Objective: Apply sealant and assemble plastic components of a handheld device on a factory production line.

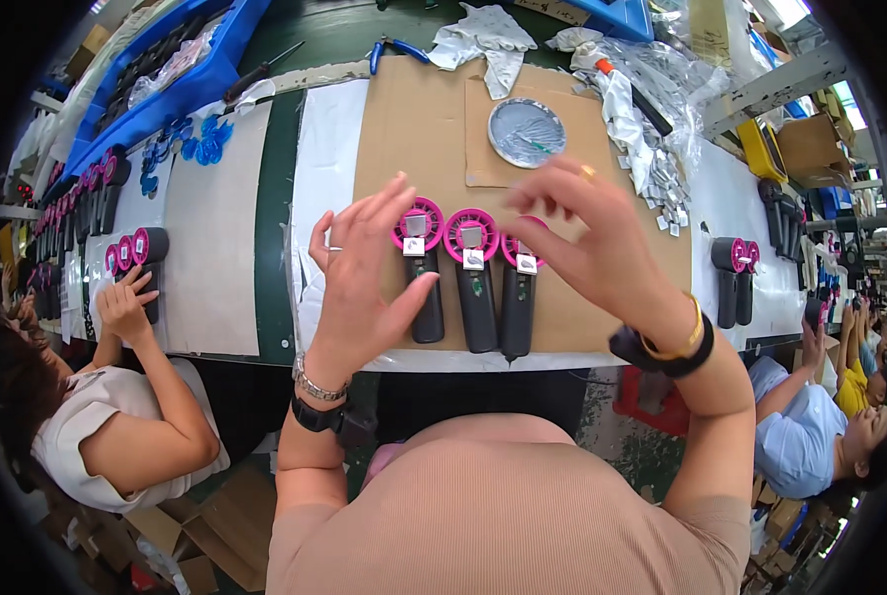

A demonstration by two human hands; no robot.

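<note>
Three handheld fan-like devices with black handles and pink ring heads lie side by side on brown cardboard: a left one (pixel 427 307), a middle one (pixel 479 312) and a right one (pixel 518 315). Square metal plates rest on the left and middle heads. Below the heads sit small white squares bearing grey smears. My left hand (pixel 364 283), fingers spread, hovers at the left device, partly covering its edge. Over the right device's head is my right hand (pixel 602 238), its thumb and bent fingers apart, with nothing visible between them; it hides part of that head.
Beyond them stands a round dish (pixel 527 132) of grey paste with a thin green stick. Small metal squares (pixel 670 190) are heaped at right, near a plastic bag (pixel 652 74). Blue-handled pliers (pixel 396 50) and a white glove (pixel 483 40) lie at the back. Co-workers sit either side.
</note>
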